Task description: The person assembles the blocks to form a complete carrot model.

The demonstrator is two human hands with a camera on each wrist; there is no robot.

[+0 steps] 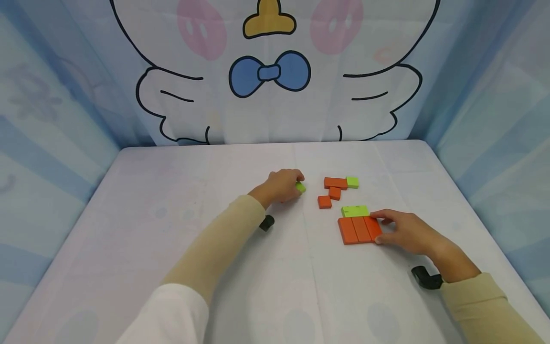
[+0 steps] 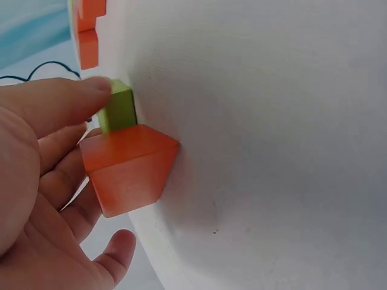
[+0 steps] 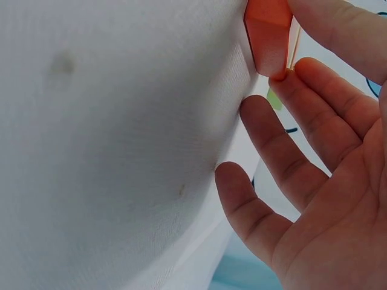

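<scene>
Head: our left hand (image 1: 281, 186) has its fingers around a small green block (image 1: 301, 187), left of the loose pieces; our right hand (image 1: 410, 231) pinches the rightmost orange bar (image 1: 373, 228) by its ends. That bar sits flush in a row of three, green bar (image 1: 355, 211) along the far edge. Hands well apart, loose pieces between. We'd go light on the right, just enough to square the row without skewing it. Left wrist: thumb on the green block, fingers behind; orange block (image 2: 127, 175) nearer the camera, touching or just in front, can't tell. We should pinch square and lift clear of that orange block. Right wrist: bar's end is between thumb and fingertips, outer fingers spread; we should push evenly, low to the tabletop (image 3: 121, 151).
</scene>
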